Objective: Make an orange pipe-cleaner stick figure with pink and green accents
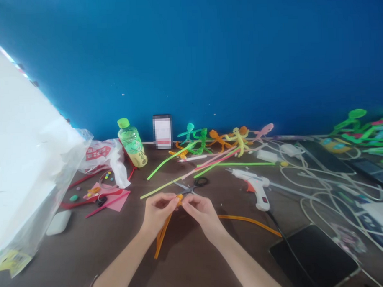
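Observation:
Orange pipe cleaners are pinched between my two hands at the middle of the dark table, bunched into a small knot at my fingertips. My left hand grips the knot from the left, and two strands hang down below it. From the right, my right hand has thumb and fingers closed on the same piece. Just behind my fingertips lies a pair of scissors with dark handles. One more orange pipe cleaner stretches to the right behind my right wrist; whether it joins the held piece is hidden.
Behind stand several pipe-cleaner figures, a green-capped bottle and a blurred-out phone. On the right lie a white glue gun, tangled white cables and a black tablet. A white case and plastic bags are left.

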Demonstrator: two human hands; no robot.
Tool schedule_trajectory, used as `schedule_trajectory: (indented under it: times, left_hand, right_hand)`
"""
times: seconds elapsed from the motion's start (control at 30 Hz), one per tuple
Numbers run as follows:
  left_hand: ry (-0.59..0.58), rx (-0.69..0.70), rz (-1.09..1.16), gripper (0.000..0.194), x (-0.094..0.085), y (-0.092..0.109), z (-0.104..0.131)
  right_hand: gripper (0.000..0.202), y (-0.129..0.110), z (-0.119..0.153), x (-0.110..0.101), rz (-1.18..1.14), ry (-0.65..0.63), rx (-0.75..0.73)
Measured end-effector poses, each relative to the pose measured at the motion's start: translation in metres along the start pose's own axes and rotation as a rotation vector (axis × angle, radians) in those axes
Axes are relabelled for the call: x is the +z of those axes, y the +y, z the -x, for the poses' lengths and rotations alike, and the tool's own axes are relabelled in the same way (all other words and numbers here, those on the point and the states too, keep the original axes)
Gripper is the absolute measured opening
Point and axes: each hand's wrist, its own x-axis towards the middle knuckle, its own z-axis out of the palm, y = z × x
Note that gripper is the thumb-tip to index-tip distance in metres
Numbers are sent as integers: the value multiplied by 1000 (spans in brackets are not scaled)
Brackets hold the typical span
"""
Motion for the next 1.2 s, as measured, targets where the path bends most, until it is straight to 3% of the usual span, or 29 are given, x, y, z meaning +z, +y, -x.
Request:
schedule_trajectory:
  times: [0.37, 0.73, 1.2]
  left_hand:
    - [-44, -36, 16, 21, 1, 0, -2]
    - [-175, -118, 192, 33, 3, 6, 0]
    - [-250, -228, 180, 41, 3, 4, -1]
  right_hand:
    - [21, 7, -1, -4, 73, 23, -17]
    - [22, 12, -2, -6, 117, 185, -48]
    - [25, 3, -1, -4, 197, 232, -80]
